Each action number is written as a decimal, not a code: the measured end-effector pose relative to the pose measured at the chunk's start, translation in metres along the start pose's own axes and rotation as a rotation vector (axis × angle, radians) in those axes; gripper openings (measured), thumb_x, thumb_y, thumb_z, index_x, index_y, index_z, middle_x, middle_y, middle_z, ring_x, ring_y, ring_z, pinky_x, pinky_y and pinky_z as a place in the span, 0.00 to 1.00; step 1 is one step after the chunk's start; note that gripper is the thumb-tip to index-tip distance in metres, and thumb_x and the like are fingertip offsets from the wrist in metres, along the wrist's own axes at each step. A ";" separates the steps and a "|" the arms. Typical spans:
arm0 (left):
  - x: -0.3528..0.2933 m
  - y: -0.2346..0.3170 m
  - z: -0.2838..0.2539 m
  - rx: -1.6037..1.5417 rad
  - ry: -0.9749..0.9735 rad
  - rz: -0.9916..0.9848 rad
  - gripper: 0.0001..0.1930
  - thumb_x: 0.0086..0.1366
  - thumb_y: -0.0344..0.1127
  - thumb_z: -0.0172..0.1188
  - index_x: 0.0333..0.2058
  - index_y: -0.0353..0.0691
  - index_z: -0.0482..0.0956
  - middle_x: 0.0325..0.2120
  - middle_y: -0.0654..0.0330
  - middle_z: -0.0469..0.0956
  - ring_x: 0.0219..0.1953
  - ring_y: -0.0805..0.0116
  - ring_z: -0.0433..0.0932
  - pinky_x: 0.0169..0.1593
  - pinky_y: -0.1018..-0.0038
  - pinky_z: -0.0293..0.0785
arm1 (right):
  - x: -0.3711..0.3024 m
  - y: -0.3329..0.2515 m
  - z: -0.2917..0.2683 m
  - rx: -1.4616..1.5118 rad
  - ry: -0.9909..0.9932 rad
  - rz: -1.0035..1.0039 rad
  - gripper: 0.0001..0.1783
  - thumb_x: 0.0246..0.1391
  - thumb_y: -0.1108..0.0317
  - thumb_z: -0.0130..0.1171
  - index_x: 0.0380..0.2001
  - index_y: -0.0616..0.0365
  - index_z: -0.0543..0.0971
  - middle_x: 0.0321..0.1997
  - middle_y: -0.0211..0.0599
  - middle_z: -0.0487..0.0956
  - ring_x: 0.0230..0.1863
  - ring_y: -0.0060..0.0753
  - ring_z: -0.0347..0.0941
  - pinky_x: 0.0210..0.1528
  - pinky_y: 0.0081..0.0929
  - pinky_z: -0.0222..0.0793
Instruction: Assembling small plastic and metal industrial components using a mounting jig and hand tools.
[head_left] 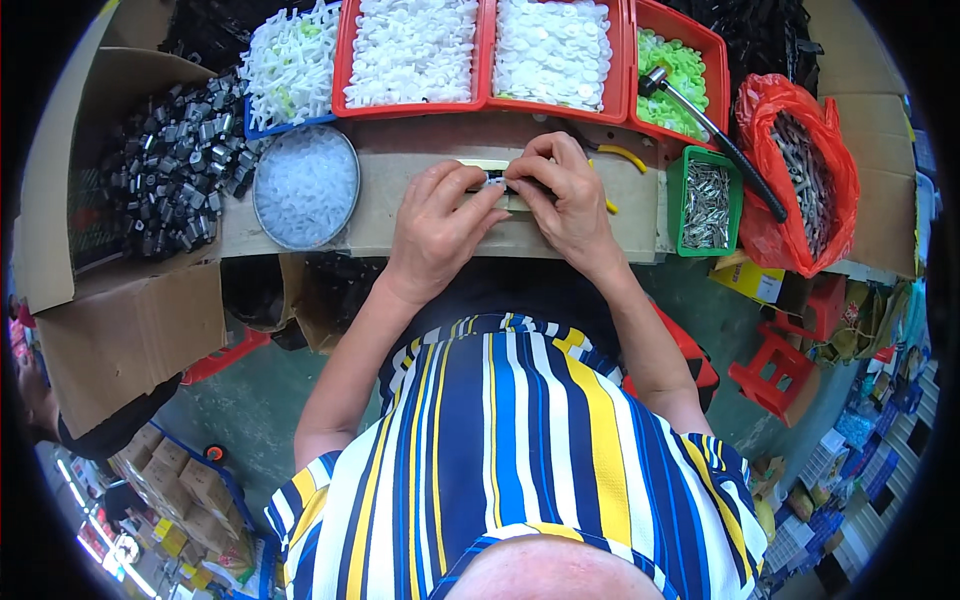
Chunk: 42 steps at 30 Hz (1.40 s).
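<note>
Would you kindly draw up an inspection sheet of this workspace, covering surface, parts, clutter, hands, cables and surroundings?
Surface: brown worktop, partly covered by containers.
Job's things: small black-and-white part between the hands, details too small to tell; red trays of white and green pieces; round dish of translucent pieces; green tray of metal pieces.
Clutter: hammer lying slanted over a red tray's edge, toward the red bag; yellow-handled tool beside the right hand.
Hands: left hand and right hand both have fingers closed at the part.
Cables: nothing seen.
Surroundings: green floor, red stool, stacked cartons.
</note>
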<state>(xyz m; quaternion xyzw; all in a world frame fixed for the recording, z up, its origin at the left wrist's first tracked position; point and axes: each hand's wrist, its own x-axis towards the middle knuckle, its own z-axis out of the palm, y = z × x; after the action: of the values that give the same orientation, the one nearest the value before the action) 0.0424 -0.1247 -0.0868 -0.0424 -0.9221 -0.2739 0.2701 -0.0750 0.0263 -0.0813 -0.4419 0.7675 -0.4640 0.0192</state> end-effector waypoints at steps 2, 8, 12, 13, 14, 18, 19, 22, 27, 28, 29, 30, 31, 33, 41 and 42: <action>-0.001 0.000 0.001 0.010 0.001 0.024 0.16 0.51 0.33 0.70 0.39 0.38 0.81 0.41 0.57 0.76 0.46 0.55 0.74 0.48 0.62 0.72 | 0.000 0.000 -0.001 -0.010 -0.010 0.002 0.07 0.47 0.80 0.65 0.32 0.63 0.80 0.36 0.40 0.73 0.38 0.39 0.73 0.39 0.32 0.69; -0.002 -0.003 0.002 0.075 -0.025 0.087 0.16 0.53 0.35 0.69 0.41 0.38 0.81 0.43 0.56 0.75 0.48 0.56 0.74 0.49 0.62 0.72 | 0.002 -0.002 0.001 0.013 -0.003 0.022 0.06 0.46 0.79 0.65 0.30 0.63 0.78 0.34 0.41 0.72 0.38 0.44 0.71 0.39 0.36 0.67; -0.005 -0.007 0.003 0.062 -0.026 0.105 0.16 0.54 0.35 0.68 0.41 0.37 0.80 0.44 0.56 0.75 0.49 0.56 0.74 0.50 0.62 0.72 | 0.000 -0.001 0.005 -0.035 0.034 -0.013 0.06 0.47 0.78 0.64 0.30 0.63 0.78 0.34 0.41 0.72 0.38 0.44 0.71 0.39 0.36 0.67; -0.004 -0.006 0.002 0.063 -0.027 0.105 0.16 0.54 0.35 0.68 0.41 0.37 0.80 0.44 0.56 0.75 0.49 0.56 0.74 0.50 0.62 0.72 | 0.000 -0.001 0.005 -0.034 0.034 -0.013 0.06 0.47 0.78 0.64 0.30 0.63 0.78 0.34 0.41 0.72 0.38 0.44 0.71 0.39 0.36 0.67; -0.002 -0.005 0.000 0.058 -0.022 0.109 0.16 0.52 0.32 0.69 0.41 0.37 0.81 0.42 0.55 0.75 0.47 0.55 0.74 0.49 0.62 0.73 | 0.000 -0.001 0.005 -0.032 0.030 -0.018 0.06 0.47 0.78 0.64 0.30 0.63 0.78 0.34 0.41 0.72 0.38 0.44 0.71 0.39 0.36 0.67; -0.001 -0.002 0.000 0.045 -0.025 0.089 0.15 0.51 0.28 0.70 0.40 0.35 0.81 0.40 0.54 0.75 0.46 0.54 0.75 0.47 0.62 0.75 | 0.002 -0.002 0.004 -0.035 0.020 -0.036 0.06 0.47 0.78 0.64 0.29 0.63 0.78 0.35 0.41 0.72 0.38 0.44 0.71 0.39 0.36 0.67; 0.000 -0.001 0.000 0.048 -0.027 0.089 0.15 0.51 0.28 0.70 0.40 0.35 0.81 0.40 0.54 0.75 0.46 0.54 0.75 0.47 0.62 0.75 | 0.001 -0.001 0.003 -0.033 0.021 -0.036 0.06 0.47 0.78 0.64 0.29 0.63 0.78 0.35 0.41 0.72 0.38 0.44 0.71 0.39 0.36 0.67; 0.005 0.000 0.000 0.062 -0.044 0.096 0.15 0.51 0.27 0.70 0.39 0.35 0.81 0.40 0.54 0.75 0.45 0.54 0.75 0.46 0.63 0.75 | 0.000 -0.001 -0.001 -0.028 0.001 -0.002 0.07 0.47 0.80 0.64 0.31 0.63 0.78 0.36 0.41 0.72 0.39 0.41 0.73 0.40 0.33 0.68; 0.005 -0.001 -0.001 0.031 -0.050 0.065 0.14 0.51 0.27 0.70 0.38 0.35 0.81 0.38 0.54 0.75 0.43 0.54 0.75 0.45 0.62 0.74 | -0.007 -0.002 -0.026 -0.043 0.075 0.044 0.07 0.47 0.78 0.64 0.32 0.62 0.78 0.38 0.42 0.75 0.43 0.45 0.74 0.45 0.35 0.70; 0.003 0.000 -0.003 0.033 -0.050 0.058 0.14 0.51 0.27 0.70 0.38 0.35 0.81 0.38 0.54 0.75 0.43 0.54 0.75 0.45 0.62 0.74 | -0.009 -0.004 -0.039 -0.135 0.084 0.080 0.07 0.48 0.79 0.64 0.33 0.62 0.78 0.40 0.42 0.76 0.45 0.43 0.76 0.47 0.33 0.71; -0.001 0.001 -0.005 0.009 -0.033 0.041 0.14 0.51 0.27 0.70 0.38 0.35 0.81 0.38 0.55 0.75 0.42 0.54 0.75 0.44 0.62 0.74 | -0.014 -0.001 -0.052 -0.173 0.116 0.112 0.07 0.49 0.79 0.63 0.33 0.62 0.79 0.40 0.41 0.77 0.45 0.42 0.76 0.48 0.33 0.70; -0.003 0.002 -0.009 -0.015 -0.016 0.027 0.14 0.51 0.26 0.70 0.38 0.35 0.81 0.37 0.55 0.75 0.41 0.54 0.75 0.44 0.62 0.74 | -0.019 0.003 -0.067 -0.210 0.152 0.143 0.06 0.50 0.79 0.62 0.33 0.62 0.79 0.40 0.41 0.77 0.44 0.41 0.76 0.48 0.32 0.70; -0.010 0.002 -0.013 -0.005 -0.013 0.014 0.14 0.51 0.26 0.70 0.38 0.35 0.81 0.37 0.55 0.75 0.41 0.54 0.75 0.44 0.62 0.74 | -0.024 0.007 -0.078 -0.249 0.184 0.155 0.06 0.51 0.79 0.62 0.34 0.62 0.79 0.40 0.41 0.78 0.44 0.39 0.76 0.49 0.31 0.70; -0.031 0.006 -0.024 -0.026 0.140 0.023 0.14 0.51 0.23 0.69 0.39 0.35 0.82 0.36 0.54 0.76 0.39 0.54 0.76 0.43 0.64 0.74 | -0.036 0.015 -0.099 -0.334 0.230 0.159 0.05 0.52 0.79 0.62 0.34 0.63 0.79 0.39 0.40 0.78 0.43 0.37 0.76 0.49 0.30 0.69; -0.223 -0.033 -0.044 0.071 0.062 -0.970 0.09 0.61 0.33 0.64 0.38 0.35 0.83 0.35 0.53 0.79 0.39 0.53 0.77 0.43 0.66 0.74 | -0.067 0.023 -0.129 -0.338 0.274 0.238 0.04 0.58 0.79 0.61 0.37 0.66 0.79 0.42 0.35 0.78 0.44 0.24 0.74 0.47 0.22 0.70; -0.254 -0.046 -0.032 0.134 -0.086 -1.028 0.12 0.62 0.37 0.64 0.39 0.35 0.83 0.36 0.52 0.79 0.40 0.53 0.77 0.45 0.65 0.74 | -0.065 0.023 -0.129 -0.351 0.257 0.208 0.05 0.58 0.79 0.61 0.38 0.66 0.80 0.42 0.35 0.78 0.44 0.24 0.74 0.47 0.21 0.70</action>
<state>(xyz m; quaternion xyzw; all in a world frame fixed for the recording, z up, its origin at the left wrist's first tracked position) 0.2638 -0.1632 -0.2190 0.4220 -0.8496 -0.3096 0.0649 -0.1076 0.1649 -0.0497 -0.2945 0.8738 -0.3716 -0.1082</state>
